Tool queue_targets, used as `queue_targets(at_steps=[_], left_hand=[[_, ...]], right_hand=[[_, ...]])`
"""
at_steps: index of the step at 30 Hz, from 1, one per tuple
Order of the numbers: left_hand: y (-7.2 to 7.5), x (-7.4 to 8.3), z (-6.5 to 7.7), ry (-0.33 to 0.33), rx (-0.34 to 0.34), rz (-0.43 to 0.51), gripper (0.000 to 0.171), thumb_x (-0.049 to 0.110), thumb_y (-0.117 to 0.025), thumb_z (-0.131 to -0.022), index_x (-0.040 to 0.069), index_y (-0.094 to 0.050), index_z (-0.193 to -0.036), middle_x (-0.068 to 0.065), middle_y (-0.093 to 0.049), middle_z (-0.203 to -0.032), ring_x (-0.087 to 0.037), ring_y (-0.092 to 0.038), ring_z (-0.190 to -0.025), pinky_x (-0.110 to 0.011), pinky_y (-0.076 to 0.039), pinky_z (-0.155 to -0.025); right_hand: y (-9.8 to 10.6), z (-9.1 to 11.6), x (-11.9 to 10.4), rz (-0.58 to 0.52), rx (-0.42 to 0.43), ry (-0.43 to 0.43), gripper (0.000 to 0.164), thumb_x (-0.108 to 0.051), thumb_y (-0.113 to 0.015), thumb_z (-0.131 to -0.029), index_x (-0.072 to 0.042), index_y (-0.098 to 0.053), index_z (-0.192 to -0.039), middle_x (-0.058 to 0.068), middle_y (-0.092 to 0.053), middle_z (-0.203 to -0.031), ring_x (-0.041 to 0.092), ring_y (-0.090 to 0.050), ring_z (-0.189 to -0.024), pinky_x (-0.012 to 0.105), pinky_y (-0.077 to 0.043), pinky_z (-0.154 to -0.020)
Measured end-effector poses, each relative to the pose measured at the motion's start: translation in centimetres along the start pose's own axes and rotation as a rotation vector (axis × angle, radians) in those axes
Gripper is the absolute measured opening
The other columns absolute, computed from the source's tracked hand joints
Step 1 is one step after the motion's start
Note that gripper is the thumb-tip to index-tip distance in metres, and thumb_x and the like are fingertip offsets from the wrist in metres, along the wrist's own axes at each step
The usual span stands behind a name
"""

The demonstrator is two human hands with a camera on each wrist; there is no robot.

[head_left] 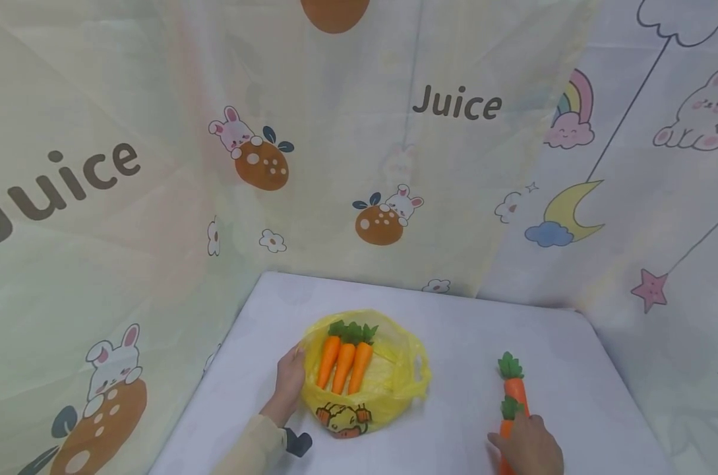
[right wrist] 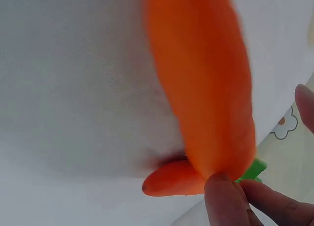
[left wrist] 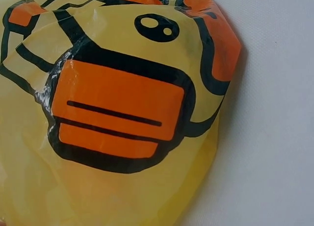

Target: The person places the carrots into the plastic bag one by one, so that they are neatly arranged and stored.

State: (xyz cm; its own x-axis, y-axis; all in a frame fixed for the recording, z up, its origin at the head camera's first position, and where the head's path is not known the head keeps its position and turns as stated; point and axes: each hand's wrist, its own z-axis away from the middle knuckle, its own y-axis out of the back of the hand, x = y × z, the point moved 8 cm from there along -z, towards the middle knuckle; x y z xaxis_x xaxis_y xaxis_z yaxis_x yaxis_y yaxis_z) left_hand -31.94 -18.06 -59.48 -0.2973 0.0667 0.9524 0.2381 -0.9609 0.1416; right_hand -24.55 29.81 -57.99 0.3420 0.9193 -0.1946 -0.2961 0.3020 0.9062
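Note:
A yellow plastic bag (head_left: 403, 389) with a cartoon duck print (left wrist: 120, 108) lies with its mouth spread wide. Inside it are three toy-like carrots (head_left: 345, 359) side by side, green tops away from me. My left hand (head_left: 290, 381) holds the bag's left rim; its fingers are partly hidden by the plastic. At the right, my right hand (head_left: 531, 443) pinches a carrot (right wrist: 206, 88) close to its leafy end, thumb against fingertips. Another carrot (head_left: 515, 390) lies just beyond it, partly covered in the head view; its tip (right wrist: 169, 181) shows in the right wrist view.
The white tabletop (head_left: 453, 356) stretches between the bag and the right-hand carrots. Printed cloth curtains (head_left: 329, 218) hang behind the table and along both sides. A dark strap piece (head_left: 298, 442) sits at my left wrist.

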Motion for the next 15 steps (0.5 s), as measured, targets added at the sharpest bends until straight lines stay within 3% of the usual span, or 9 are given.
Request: queue_targets(at_steps=[8, 15], left_hand=[[0.0, -0.1, 0.0, 0.0, -0.004, 0.007, 0.053, 0.028, -0.034, -0.111, -0.004, -0.035, -0.154, -0.023, -0.037, -0.157, -0.041, -0.034, -0.144, -0.057, -0.028, -0.117], [0.1, -0.2, 0.0, 0.009, -0.002, 0.007, 0.053, 0.03, -0.034, -0.111, -0.002, -0.036, -0.154, -0.022, -0.038, -0.157, -0.04, -0.036, -0.143, -0.057, -0.029, -0.117]], right_hand=[[-1.2, -0.3, 0.7, -0.026, -0.025, -0.023, 0.058, -0.035, -0.085, -0.078, 0.014, -0.059, -0.096, 0.015, -0.051, -0.079, 0.026, -0.053, -0.068, 0.035, -0.05, -0.06], [-2.7, -0.6, 1.1, -0.148, -0.102, -0.076, 0.061, -0.024, -0.084, -0.08, 0.018, -0.055, -0.114, 0.013, -0.059, -0.083, 0.028, -0.055, -0.074, 0.044, -0.052, -0.071]])
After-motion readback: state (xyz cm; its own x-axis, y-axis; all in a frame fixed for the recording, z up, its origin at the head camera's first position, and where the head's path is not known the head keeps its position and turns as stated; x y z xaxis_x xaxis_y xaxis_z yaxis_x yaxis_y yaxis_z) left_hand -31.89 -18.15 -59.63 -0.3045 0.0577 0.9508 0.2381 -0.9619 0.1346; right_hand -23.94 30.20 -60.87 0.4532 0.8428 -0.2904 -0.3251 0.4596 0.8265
